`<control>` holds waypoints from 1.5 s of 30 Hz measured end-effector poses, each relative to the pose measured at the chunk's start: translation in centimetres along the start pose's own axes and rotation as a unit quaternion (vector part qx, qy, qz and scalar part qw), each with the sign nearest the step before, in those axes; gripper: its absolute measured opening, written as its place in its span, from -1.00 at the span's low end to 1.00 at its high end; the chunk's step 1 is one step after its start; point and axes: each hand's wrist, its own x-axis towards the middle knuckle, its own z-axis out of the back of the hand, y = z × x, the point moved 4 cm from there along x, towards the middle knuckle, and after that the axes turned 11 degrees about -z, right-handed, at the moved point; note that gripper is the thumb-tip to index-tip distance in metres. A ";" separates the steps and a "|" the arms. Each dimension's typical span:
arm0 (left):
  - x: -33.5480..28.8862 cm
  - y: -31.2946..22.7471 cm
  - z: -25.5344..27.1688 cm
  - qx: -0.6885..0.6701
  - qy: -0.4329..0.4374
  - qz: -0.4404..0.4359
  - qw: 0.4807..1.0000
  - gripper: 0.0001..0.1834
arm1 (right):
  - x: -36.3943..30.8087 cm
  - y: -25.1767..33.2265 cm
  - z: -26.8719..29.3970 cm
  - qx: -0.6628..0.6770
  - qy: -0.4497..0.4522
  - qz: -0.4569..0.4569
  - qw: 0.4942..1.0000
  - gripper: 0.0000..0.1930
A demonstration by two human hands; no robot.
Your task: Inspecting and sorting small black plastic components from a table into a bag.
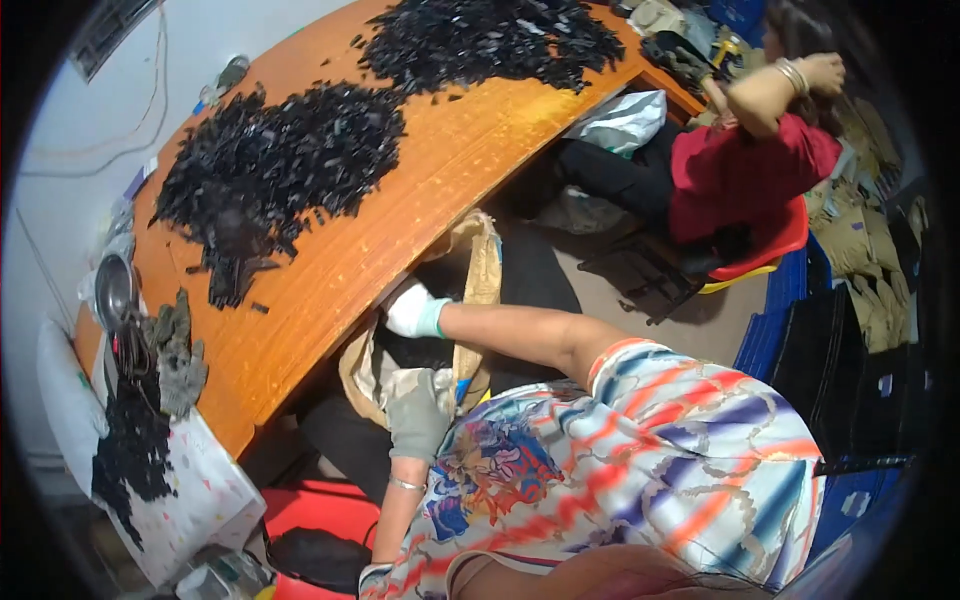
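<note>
1. Left hand, in a grey glove, lies at the near side of the open brown sack, with a bangle on the bare wrist. Its fingertips are not clearly seen; cannot tell whether this grip is clenched on the rim or merely resting.
2. Right hand, in a white glove with a pale green cuff, extends across the sack mouth to just beside the desk edge. Fingertips hidden; state of this grip cannot be told.
3. Sack position: below the front edge of the desk, mouth upward, rim crumpled; interior looks dark, contents not resolved.
4. Desk, orange wood, bears a near heap of small black pieces and a far heap of black pieces. A few strays lie around both.
5. Left end: metal bowl, a grey work glove, and further black material on a white patterned surface.
6. Lower left: red seat with a dark item on it.
7. Upper right: co-worker in a red top, seated beside the desk, one forearm raised; a white plastic bag lies nearby.
</note>
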 end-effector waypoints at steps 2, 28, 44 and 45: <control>-0.5 0.0 -0.1 -0.048 0.129 0.090 0.986 -0.77 | 0.5 0.1 0.8 0.031 0.031 -0.035 0.998 -0.57; 5.2 -1.9 2.8 -0.259 0.101 0.079 0.957 -0.85 | -41.3 -20.5 17.3 -0.145 0.422 -0.487 0.751 -0.75; 3.9 -2.9 2.6 -0.213 0.040 0.057 0.975 -0.89 | -42.9 -19.2 12.4 -0.049 0.567 -0.313 0.760 -0.56; 3.5 -2.6 2.1 -0.231 0.040 0.053 0.971 -0.90 | -41.3 -21.1 12.6 -0.070 0.560 -0.287 0.774 -0.56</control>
